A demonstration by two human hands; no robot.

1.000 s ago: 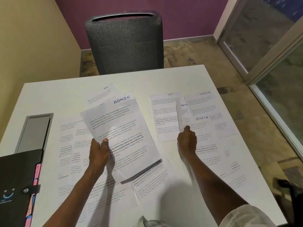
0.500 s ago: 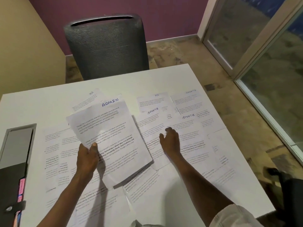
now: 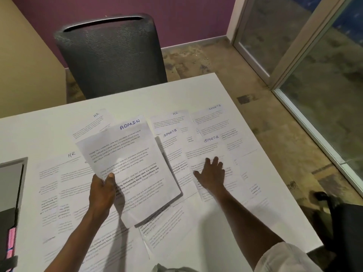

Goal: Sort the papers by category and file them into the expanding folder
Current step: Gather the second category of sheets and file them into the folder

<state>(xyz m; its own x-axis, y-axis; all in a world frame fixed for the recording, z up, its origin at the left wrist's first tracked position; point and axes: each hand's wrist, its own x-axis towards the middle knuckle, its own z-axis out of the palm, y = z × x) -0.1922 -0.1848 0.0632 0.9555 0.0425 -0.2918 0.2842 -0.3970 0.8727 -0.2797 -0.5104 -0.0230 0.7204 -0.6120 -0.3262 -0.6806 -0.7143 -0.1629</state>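
left hand (image 3: 102, 193) pinches ADMIN stack (image 3: 129, 169), lifted | right hand (image 3: 211, 174) flat, fingers spread on SPORTS sheet (image 3: 212, 152) | white table (image 3: 49, 130)

Small office or meeting room: white desk (image 3: 59, 132) with a recessed cable hatch (image 3: 11, 179), dark mesh-back office chair (image 3: 112, 54) pushed in on the far side. Glass partition (image 3: 324, 75) with pale frames on the right, purple wall (image 3: 176, 14) with skirting behind. Printed sheets hand-labelled HR, ADMIN (image 3: 129, 161) and SPORTS cover the desk.
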